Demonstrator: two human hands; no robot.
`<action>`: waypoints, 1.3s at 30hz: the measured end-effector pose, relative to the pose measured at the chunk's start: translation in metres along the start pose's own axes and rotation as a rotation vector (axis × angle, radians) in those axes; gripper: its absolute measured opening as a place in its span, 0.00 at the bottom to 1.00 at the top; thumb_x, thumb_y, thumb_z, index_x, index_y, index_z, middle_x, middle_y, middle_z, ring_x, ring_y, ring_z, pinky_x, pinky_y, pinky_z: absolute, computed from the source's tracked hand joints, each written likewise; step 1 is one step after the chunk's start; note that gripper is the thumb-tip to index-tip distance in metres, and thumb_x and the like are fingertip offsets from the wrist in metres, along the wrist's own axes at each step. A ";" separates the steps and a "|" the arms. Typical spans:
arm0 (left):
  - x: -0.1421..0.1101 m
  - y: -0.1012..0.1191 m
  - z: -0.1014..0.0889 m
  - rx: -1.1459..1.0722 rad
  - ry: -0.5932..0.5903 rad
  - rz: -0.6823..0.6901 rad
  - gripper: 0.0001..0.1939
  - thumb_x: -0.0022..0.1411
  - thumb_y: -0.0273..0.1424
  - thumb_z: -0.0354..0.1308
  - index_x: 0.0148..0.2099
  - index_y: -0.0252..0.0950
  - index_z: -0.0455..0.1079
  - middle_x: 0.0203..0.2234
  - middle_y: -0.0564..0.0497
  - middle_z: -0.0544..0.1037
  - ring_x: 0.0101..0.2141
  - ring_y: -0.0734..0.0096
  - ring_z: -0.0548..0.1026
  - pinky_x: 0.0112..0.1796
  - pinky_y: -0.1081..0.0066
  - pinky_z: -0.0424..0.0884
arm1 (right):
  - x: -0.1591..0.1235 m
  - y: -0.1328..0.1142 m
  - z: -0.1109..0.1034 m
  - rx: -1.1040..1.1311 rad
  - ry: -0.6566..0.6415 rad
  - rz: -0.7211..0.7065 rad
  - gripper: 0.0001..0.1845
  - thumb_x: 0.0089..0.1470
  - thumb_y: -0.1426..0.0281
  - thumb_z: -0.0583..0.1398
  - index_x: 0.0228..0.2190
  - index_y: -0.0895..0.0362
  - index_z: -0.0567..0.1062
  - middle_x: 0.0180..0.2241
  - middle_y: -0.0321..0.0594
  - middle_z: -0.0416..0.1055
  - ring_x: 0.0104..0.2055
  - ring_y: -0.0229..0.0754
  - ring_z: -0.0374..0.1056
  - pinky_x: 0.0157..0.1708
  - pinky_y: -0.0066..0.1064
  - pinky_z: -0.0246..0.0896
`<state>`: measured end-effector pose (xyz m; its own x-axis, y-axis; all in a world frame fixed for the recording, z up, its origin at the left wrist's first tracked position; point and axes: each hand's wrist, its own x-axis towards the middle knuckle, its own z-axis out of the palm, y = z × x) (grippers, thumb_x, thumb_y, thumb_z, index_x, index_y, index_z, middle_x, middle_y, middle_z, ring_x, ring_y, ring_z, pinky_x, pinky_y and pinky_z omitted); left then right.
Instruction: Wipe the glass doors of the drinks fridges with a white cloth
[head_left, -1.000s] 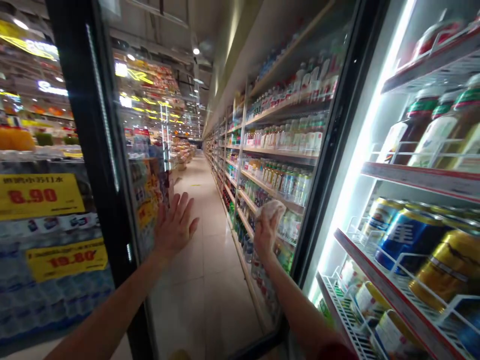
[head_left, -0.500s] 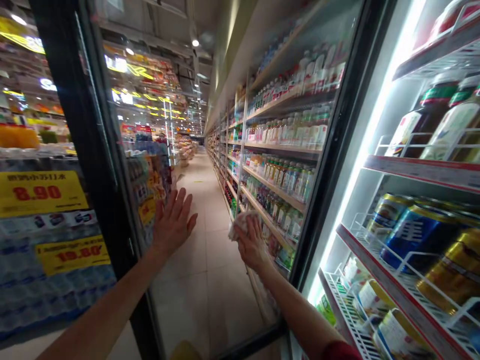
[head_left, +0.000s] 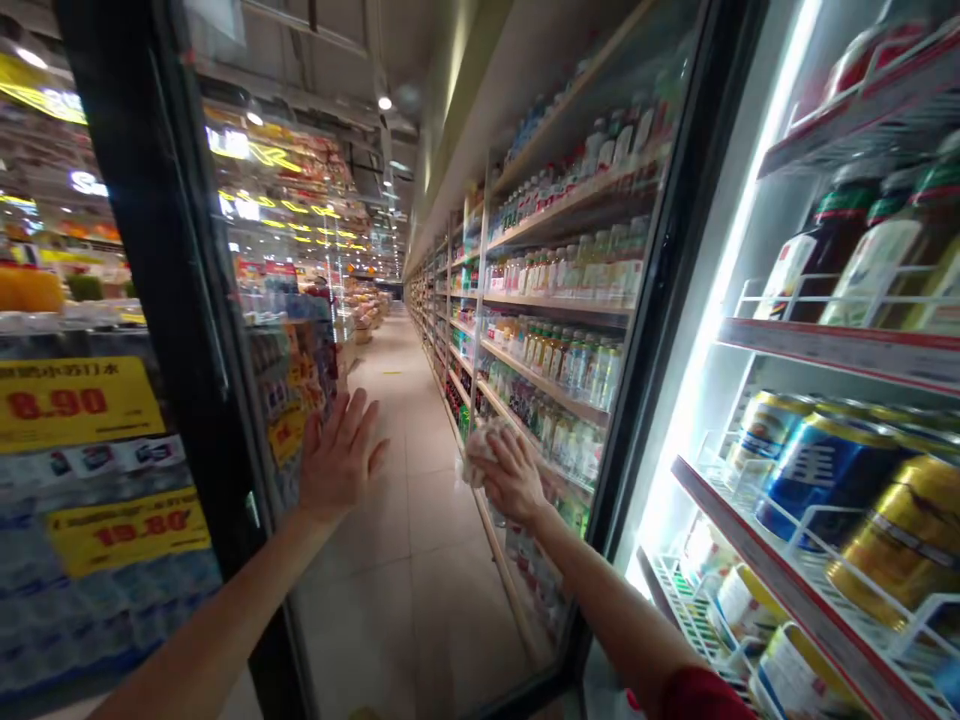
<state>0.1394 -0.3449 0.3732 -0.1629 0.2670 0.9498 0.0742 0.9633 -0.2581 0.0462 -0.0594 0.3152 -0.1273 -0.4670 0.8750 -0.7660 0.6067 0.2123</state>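
Looks like you're mid-wipe: the cloth (head_left: pixel 480 452) is on the glass (head_left: pixel 420 600), below mid-height, bunched under your right hand (head_left: pixel 517 480), fingers half spread and pressing it. Your left hand (head_left: pixel 337 460) is splayed wide, holding nothing, seemingly braced on the glass to the left. Can't honestly tell which patches are done or left, no obvious smears to go by.

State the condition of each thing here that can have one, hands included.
Left hand: open, spread
Right hand: closed on the cloth
Cloth: bunched
Glass door: open
Fridge light strip: lit
Blue can: standing
Dark bottle: capped
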 end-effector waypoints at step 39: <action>0.004 0.003 -0.004 0.032 -0.016 -0.040 0.33 0.61 0.33 0.51 0.65 0.38 0.43 0.59 0.43 0.57 0.61 0.62 0.50 0.60 0.56 0.42 | 0.056 0.004 -0.009 -0.091 0.243 0.115 0.24 0.53 0.72 0.51 0.53 0.49 0.65 0.64 0.38 0.42 0.65 0.53 0.38 0.59 0.54 0.44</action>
<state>0.1428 -0.3414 0.3769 -0.1806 0.2286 0.9566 0.0358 0.9735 -0.2259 0.0413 -0.0778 0.3692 -0.0465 -0.2303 0.9720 -0.6944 0.7069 0.1343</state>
